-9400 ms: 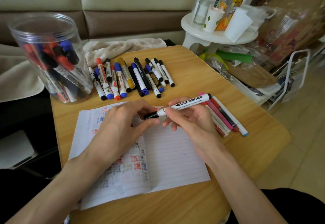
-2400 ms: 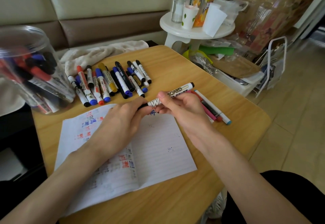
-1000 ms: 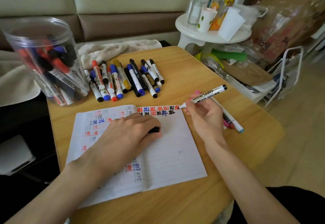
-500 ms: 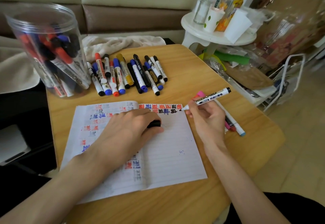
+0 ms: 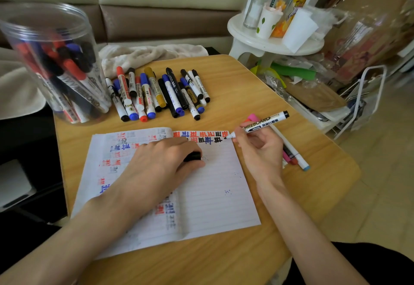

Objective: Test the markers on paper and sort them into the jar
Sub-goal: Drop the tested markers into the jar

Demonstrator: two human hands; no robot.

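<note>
My right hand [image 5: 261, 150] grips an uncapped white whiteboard marker [image 5: 261, 123], its tip touching the top right corner of the lined paper [image 5: 215, 195] beside a row of red, blue and black test marks. My left hand [image 5: 156, 163] lies on the paper and holds the marker's black cap [image 5: 192, 156] between thumb and fingers. A clear plastic jar [image 5: 53, 65] with several markers inside stands at the table's far left. A row of several capped markers [image 5: 156, 93] lies beside it.
A few thin pens [image 5: 293, 155] lie on the wooden table [image 5: 246, 87] under and right of my right hand. A white stool [image 5: 275, 43] with cups and bottles stands beyond the table's far right corner. A towel [image 5: 152, 53] lies behind the markers.
Earlier both hands pulled the cap off the marker. Since then my left hand settled on the paper with the cap and my right hand brought the tip to the paper's top right corner.
</note>
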